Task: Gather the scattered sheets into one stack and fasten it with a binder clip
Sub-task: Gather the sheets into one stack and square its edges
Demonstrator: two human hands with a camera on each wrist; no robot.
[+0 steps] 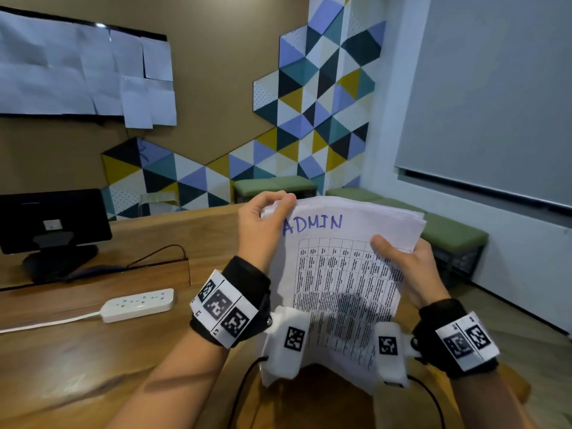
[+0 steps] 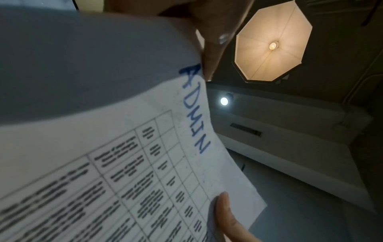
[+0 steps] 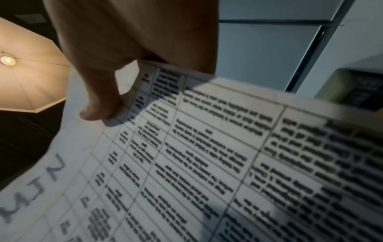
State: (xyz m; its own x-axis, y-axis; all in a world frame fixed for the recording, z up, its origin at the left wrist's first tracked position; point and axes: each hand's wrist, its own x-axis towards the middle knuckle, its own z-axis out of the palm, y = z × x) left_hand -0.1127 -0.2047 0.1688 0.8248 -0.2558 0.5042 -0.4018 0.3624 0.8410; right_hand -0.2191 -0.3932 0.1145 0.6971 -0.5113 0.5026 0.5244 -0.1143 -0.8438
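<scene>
— Where's the stack of sheets (image 1: 340, 274) on your feed?

— Lifted above the near right part of the wooden counter (image 1: 93, 351), top page marked ADMIN over a printed table. I've got both grips clamped on it: my left hand (image 1: 263, 224) pinches the far left corner, my right hand (image 1: 405, 261) holds the right edge, thumb on top.

— Anything else?

— A white power strip (image 1: 139, 305) lies left, a black monitor (image 1: 52, 221) farther back
</scene>
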